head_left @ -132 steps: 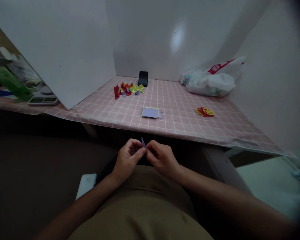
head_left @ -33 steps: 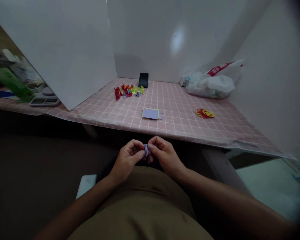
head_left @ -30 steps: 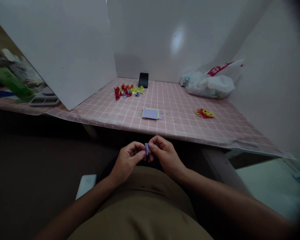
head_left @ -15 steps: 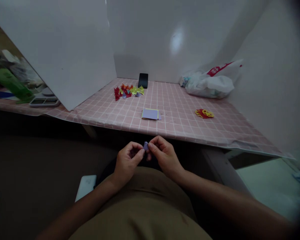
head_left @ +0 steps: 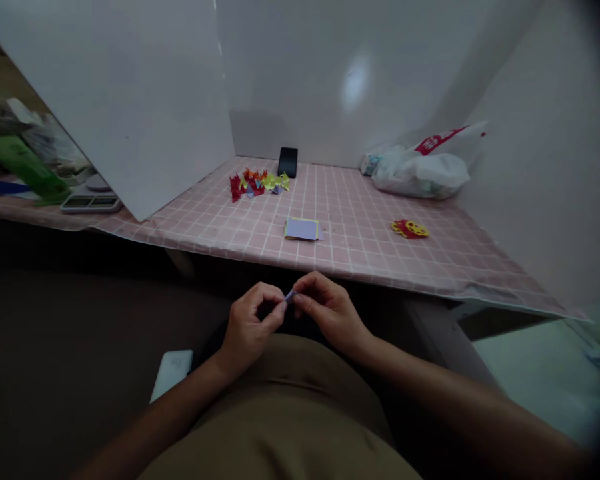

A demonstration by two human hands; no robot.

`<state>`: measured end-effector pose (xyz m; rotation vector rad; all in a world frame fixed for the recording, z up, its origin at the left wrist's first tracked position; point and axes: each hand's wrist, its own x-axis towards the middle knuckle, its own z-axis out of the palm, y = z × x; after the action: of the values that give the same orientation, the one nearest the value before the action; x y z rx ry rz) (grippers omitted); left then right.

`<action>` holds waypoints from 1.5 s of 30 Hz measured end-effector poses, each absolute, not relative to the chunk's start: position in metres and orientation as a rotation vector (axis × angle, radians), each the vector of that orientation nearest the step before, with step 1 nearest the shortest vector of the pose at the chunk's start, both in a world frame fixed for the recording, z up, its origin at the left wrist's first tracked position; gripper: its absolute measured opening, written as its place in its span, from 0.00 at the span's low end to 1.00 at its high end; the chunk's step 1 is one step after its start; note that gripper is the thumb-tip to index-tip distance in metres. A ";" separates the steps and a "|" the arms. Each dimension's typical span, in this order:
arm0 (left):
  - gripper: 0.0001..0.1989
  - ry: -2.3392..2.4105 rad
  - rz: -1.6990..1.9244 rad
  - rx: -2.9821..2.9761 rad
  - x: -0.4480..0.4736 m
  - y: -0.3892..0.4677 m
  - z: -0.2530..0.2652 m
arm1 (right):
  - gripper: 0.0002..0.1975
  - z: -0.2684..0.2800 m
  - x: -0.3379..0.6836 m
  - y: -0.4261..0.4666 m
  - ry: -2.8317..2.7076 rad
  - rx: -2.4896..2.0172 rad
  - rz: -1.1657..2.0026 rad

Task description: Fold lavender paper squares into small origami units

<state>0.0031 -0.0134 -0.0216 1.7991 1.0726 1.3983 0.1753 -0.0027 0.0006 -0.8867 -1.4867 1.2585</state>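
From afar I have the left hand point(head_left: 251, 319) and right hand point(head_left: 334, 316) pinching a folded lilac paper point(head_left: 290, 296) in front of the tabletop point(head_left: 360, 253), and I think uneven pulling could tear it or a slack pinch drop it

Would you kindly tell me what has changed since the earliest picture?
The small purple paper has turned: it pointed up, leaning left, and now slants up to the right. The left hand and right hand hold it, as before. The paper stack, folded pieces and phone stayed put.
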 end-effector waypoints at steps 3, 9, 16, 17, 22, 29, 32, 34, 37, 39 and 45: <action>0.04 1.061 1.432 1.833 0.003 -0.013 -0.022 | 0.06 0.002 0.176 -0.003 -1.506 -0.879 1.234; 0.05 1.057 1.492 1.829 0.003 -0.015 -0.020 | 0.06 0.002 0.175 -0.004 -1.424 -0.794 1.274; 0.04 1.072 1.464 1.695 0.005 -0.016 -0.016 | 0.07 0.007 0.174 -0.007 -1.435 -0.847 1.241; 0.02 1.077 1.445 1.648 0.005 -0.016 -0.016 | 0.07 0.007 0.174 -0.007 -1.439 -0.846 1.224; 0.08 1.060 1.260 1.501 0.008 -0.015 -0.012 | 0.07 0.006 0.176 -0.008 -1.530 -0.875 1.122; 0.11 1.069 1.047 1.480 0.005 -0.014 0.004 | 0.08 0.017 0.180 -0.003 -1.557 -0.928 1.230; 0.09 1.011 0.955 1.547 0.002 -0.013 0.010 | 0.10 0.023 0.183 -0.001 -1.700 -1.017 1.262; 0.10 0.974 0.935 1.575 0.000 -0.011 0.014 | 0.12 0.027 0.185 0.001 -1.753 -1.048 1.251; 0.10 0.950 0.962 1.643 -0.002 -0.004 0.021 | 0.10 0.033 0.188 0.004 -1.752 -1.048 1.303; 0.09 0.954 0.972 1.711 -0.004 0.002 0.027 | 0.09 0.037 0.190 0.007 -1.761 -1.043 1.350; 0.11 0.925 1.081 1.658 0.003 0.018 0.037 | 0.08 0.045 0.189 0.012 -1.738 -1.029 1.191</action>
<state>0.0033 0.0177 0.0373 1.6582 0.9253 1.0808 0.1888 0.0120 0.0453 -1.0288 -1.7383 1.1908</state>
